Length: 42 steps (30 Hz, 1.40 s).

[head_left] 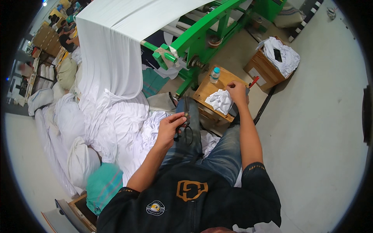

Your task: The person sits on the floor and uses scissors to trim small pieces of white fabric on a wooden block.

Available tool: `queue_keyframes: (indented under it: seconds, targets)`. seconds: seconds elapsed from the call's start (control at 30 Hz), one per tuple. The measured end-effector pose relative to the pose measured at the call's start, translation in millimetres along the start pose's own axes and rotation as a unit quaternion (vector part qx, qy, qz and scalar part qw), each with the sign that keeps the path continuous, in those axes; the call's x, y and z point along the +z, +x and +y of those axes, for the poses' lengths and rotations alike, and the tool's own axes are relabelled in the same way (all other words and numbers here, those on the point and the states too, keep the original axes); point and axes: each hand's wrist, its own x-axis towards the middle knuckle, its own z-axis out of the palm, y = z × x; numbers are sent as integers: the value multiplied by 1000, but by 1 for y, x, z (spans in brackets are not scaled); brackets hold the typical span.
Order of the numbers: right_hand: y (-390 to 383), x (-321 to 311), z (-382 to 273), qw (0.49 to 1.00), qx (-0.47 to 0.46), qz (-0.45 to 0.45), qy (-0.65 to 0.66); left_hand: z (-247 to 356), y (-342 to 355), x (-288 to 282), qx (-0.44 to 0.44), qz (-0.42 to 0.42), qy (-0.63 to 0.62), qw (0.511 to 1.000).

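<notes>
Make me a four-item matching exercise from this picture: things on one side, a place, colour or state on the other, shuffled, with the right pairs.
Things:
1. Scissors
2. Bottle
3. Cardboard box
4. Machine frame

Place, colour or state:
A. Green
B. Standing on the small wooden table
C. Held in the left hand
D. Topped with white cloth

Pairs: 1-C, 2-B, 3-D, 4-A
</notes>
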Motion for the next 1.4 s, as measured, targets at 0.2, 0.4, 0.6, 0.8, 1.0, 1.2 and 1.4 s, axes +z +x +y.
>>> queue_keyframes:
  seconds: [0.2,0.4,0.6,0.8,1.0,1.2,1.4]
  targets:
    - [-109,-35,-157,943,19,-89,319,6,-5,10,108,16,66,992]
    - [-166,-36,-213,954,-150,3,258,14,-19,22,181,7,144,973]
    - [-184,-31,-216,946,-134,59,289,18,-32,24,252,-4,205,946]
    - [-191,-29,-214,941,-149,88,289,14,-39,24,265,-22,227,937]
    - [-197,-29,-217,951,-186,100,227,5,-39,16,298,-8,241,924]
    - [-206,-33,-220,957,-205,93,185,7,-48,19,304,23,284,909]
    - [-212,-15,-219,954,-224,147,135,0,-56,32,364,68,280,886]
